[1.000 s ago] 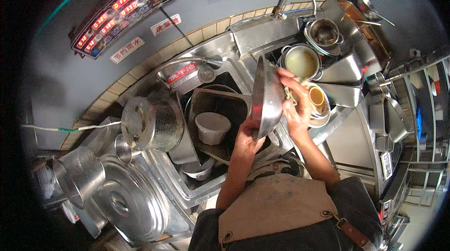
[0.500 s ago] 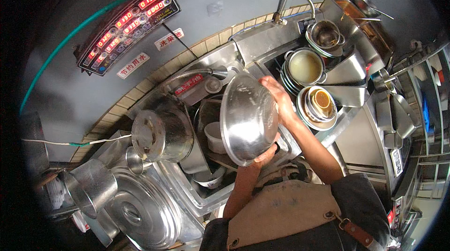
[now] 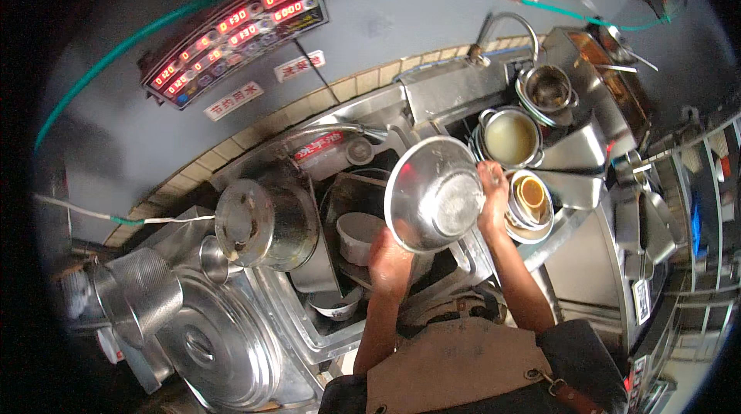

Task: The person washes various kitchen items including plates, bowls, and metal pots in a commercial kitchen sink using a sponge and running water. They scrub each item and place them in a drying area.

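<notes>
Steel bowl (image 3: 432, 182): hung in the air at the middle of the view, between the hands, above the sink (image 3: 297, 339) and to the right of a white tub (image 3: 360, 239).
Step at the sink: judged from the grip, the bowl was being handled with both hands, its outside apparently presented to the wearer.
Next hold: probably called for one firm grip on the rim, since smooth and perhaps wet steel could slip.
Bowl's look: wide, round and shiny, tilted so that what appeared to be its underside faced up; a paler, scuffed-looking disc sat low and right of its centre, and a faint red glint showed near the left rim.
Left hand (image 3: 390, 261): blurred, seemingly gripping the lower-left rim, its fingertips hidden.
Right hand (image 3: 494, 191): curled against the bowl's right edge, apparently gripping it; whether it also held something small could not be told.
Right of the bowl: stacked bowls (image 3: 529, 191) stood near a two-handled pot (image 3: 509, 137) of cloudy liquid.
</notes>
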Tool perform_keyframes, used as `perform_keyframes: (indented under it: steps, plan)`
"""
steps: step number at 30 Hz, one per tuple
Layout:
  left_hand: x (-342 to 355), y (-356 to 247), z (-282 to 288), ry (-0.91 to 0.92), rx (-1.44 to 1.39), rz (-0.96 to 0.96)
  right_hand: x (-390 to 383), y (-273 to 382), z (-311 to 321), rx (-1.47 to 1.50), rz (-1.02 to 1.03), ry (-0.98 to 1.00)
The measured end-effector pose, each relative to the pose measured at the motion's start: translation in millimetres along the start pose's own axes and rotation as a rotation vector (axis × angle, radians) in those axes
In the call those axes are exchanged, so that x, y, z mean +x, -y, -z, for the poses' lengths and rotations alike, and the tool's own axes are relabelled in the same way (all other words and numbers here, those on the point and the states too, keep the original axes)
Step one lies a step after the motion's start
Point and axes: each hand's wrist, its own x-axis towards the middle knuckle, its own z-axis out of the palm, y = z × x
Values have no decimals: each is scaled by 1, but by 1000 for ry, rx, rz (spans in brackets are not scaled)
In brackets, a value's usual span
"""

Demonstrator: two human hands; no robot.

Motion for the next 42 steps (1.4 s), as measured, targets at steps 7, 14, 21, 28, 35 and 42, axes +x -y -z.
perform_keyframes:
  steps: [7, 14, 21, 28, 35, 42]
  plan:
    - [1, 4, 34, -45, 359, -213, -7, -10, -1, -414, 348, 259]
    - [2, 24, 25, 134, 491, -298, -58, 39, -44, -327, 508, 570]
    - [-11, 8, 14, 77, 559, -669, -115, 49, -67, -751, 1165, 919]
    - [-19, -12, 29, 57, 721, -615, -76, 61, -101, -661, 921, 931]
    - [-36, -32, 34, -21, 737, -717, -41, 48, -112, -364, 303, 924]
    - [-39, -47, 45, -165, 652, -800, -14, -65, -64, -355, 523, 790]
